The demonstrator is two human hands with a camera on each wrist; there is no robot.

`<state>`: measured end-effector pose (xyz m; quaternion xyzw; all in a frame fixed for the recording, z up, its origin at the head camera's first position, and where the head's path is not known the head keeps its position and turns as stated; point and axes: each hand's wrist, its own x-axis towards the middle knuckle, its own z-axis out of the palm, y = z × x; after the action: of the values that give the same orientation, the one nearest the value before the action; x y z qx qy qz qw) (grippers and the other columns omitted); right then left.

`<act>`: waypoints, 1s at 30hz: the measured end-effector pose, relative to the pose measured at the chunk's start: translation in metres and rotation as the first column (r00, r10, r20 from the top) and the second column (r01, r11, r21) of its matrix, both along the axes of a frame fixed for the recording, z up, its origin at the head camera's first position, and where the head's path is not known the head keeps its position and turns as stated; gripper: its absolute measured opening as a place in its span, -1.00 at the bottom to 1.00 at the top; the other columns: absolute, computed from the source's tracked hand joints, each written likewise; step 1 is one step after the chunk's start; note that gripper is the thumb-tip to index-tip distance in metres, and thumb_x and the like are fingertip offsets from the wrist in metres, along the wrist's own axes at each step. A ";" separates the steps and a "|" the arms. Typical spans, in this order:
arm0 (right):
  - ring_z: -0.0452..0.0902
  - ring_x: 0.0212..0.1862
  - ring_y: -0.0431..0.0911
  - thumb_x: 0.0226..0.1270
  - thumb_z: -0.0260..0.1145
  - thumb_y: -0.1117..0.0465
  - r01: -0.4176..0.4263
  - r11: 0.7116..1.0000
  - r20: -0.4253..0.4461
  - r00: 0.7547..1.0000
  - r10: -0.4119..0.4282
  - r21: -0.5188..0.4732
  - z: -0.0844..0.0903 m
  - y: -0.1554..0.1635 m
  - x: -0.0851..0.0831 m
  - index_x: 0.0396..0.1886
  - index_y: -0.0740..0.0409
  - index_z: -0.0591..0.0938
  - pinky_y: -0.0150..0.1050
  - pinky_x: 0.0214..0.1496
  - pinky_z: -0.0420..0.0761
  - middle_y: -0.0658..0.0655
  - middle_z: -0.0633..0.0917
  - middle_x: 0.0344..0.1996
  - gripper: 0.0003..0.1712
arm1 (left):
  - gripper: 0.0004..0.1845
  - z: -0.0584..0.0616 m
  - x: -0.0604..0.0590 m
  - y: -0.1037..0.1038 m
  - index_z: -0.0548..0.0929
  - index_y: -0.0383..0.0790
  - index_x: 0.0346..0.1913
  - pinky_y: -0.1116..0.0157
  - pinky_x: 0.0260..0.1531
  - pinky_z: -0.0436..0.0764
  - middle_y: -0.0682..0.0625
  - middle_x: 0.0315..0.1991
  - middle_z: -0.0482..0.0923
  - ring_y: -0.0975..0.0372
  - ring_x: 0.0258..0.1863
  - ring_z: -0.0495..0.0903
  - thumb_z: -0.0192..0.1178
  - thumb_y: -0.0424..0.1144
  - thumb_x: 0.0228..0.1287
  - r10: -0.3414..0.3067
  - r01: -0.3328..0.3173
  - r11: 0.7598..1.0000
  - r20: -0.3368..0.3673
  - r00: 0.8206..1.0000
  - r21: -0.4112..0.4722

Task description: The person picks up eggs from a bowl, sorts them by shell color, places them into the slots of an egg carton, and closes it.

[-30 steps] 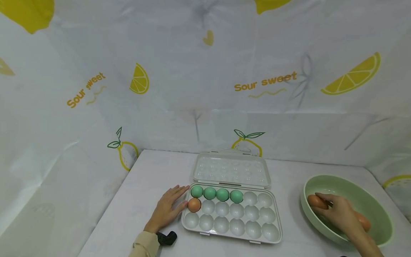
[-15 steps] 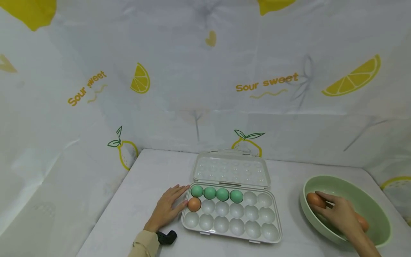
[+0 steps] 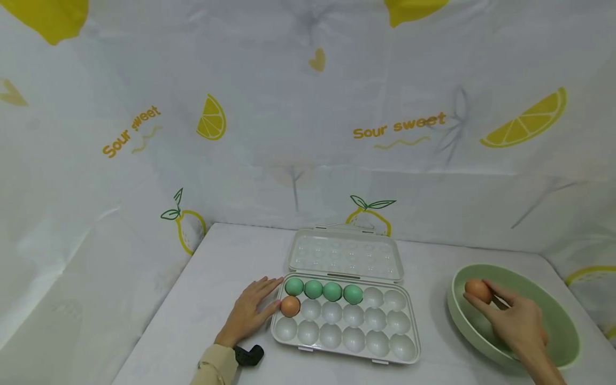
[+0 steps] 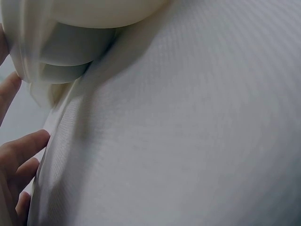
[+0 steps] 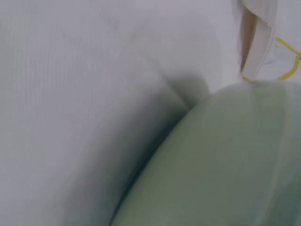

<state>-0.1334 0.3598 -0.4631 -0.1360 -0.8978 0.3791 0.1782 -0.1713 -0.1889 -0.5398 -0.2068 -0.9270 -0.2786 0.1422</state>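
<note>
Right hand (image 3: 520, 323): pinches a brown egg (image 3: 478, 290) between thumb and fingers.
Left hand (image 3: 245, 316): fingers extended, at the left end of the egg carton (image 3: 353, 315).
Change: brown egg lifted higher than half a second ago; pick-up judged achieved.
Location: over the bowl (image 3: 563, 326), near its left side.
Long axis: appears crosswise, sloping slightly down rightward; pointed end cannot be told.
</note>
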 end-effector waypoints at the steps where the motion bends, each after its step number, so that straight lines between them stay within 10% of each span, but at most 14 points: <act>1: 0.30 -0.33 -0.91 0.08 0.65 0.02 0.007 0.999 -0.025 1.000 -0.008 -0.046 0.000 -0.002 0.000 0.19 0.33 0.66 -0.80 -0.35 0.45 -0.61 0.63 -0.20 -0.26 | -0.42 0.000 0.000 0.000 0.49 0.17 0.45 -0.19 0.46 0.40 -0.03 0.33 0.61 -0.08 0.42 0.49 0.23 0.06 0.39 0.001 -0.001 1.000 0.001 1.000 0.001; 11: 0.39 -0.22 -0.85 0.09 0.63 0.25 0.022 0.978 -0.108 0.993 -0.045 -0.209 0.005 -0.018 0.002 0.19 0.47 0.61 -0.82 -0.22 0.55 -0.78 0.47 -0.36 -0.31 | -0.42 -0.002 0.000 0.000 0.48 0.19 0.45 -0.19 0.47 0.39 -0.03 0.33 0.61 -0.08 0.42 0.49 0.22 0.06 0.40 0.005 -0.005 1.000 0.016 1.000 0.008; 19: 0.35 -0.41 -0.90 0.03 0.65 -0.14 0.216 0.930 0.121 0.975 -0.188 -0.298 0.018 -0.024 0.008 0.30 -0.20 0.64 -0.78 0.15 0.29 -0.82 0.52 -0.38 -0.23 | -0.42 -0.003 -0.001 -0.001 0.47 0.22 0.46 -0.19 0.47 0.39 -0.02 0.34 0.60 -0.08 0.43 0.48 0.22 0.07 0.40 0.000 -0.001 1.000 0.015 1.000 0.007; 24: 0.60 -0.30 -0.71 0.03 0.66 0.25 0.123 0.876 -0.053 0.985 -0.166 -0.466 0.021 -0.041 0.007 0.24 0.13 0.66 -0.76 -0.19 0.60 -0.64 0.65 -0.34 -0.30 | -0.42 -0.003 -0.001 -0.001 0.47 0.20 0.46 -0.20 0.46 0.40 -0.03 0.33 0.61 -0.09 0.42 0.49 0.22 0.05 0.40 -0.004 0.005 1.000 -0.001 1.000 0.007; 30: 0.60 -0.10 -0.66 0.01 0.60 0.47 0.051 0.903 -0.213 0.965 -0.155 -0.427 0.022 -0.060 0.006 0.19 0.25 0.69 -0.74 -0.08 0.60 -0.49 0.72 -0.16 -0.35 | -0.42 -0.002 0.000 0.000 0.48 0.20 0.45 -0.20 0.46 0.40 -0.03 0.33 0.61 -0.10 0.42 0.49 0.22 0.05 0.40 -0.005 0.005 1.000 -0.002 1.000 0.015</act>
<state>-0.1272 0.2997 -0.4412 -0.1714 -0.7589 0.5658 0.2730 -0.1714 -0.1887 -0.5419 -0.2084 -0.9243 -0.2855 0.1439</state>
